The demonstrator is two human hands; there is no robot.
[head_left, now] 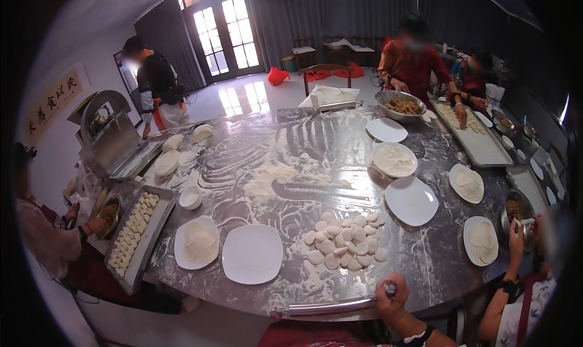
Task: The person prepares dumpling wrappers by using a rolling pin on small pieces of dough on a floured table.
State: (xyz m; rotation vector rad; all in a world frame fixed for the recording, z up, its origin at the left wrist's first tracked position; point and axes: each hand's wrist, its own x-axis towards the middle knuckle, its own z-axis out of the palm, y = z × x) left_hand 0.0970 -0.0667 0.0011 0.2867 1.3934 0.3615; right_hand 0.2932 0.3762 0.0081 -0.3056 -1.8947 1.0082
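Close to the table's near edge, my right hand [392,295] is closed around the right end of a shiny metal rolling pin [331,308]. The pin lies crosswise along that edge. My left hand does not show. Just beyond the pin, many small flattened dough rounds [345,240] lie in a loose heap on the floury metal table [243,140]. To their left are a bare white square plate [252,254] and another white plate [180,250] stacked with rolled dough wrappers [201,242].
Beyond the rounds stand a white plate [412,201] and a bowl of flour [395,159]. More wrapper plates [480,240] are at right. Filled trays [132,240] flank the table, and a dough machine [106,134] stands at left. Co-workers surround the table; one [522,286] sits close on my right.
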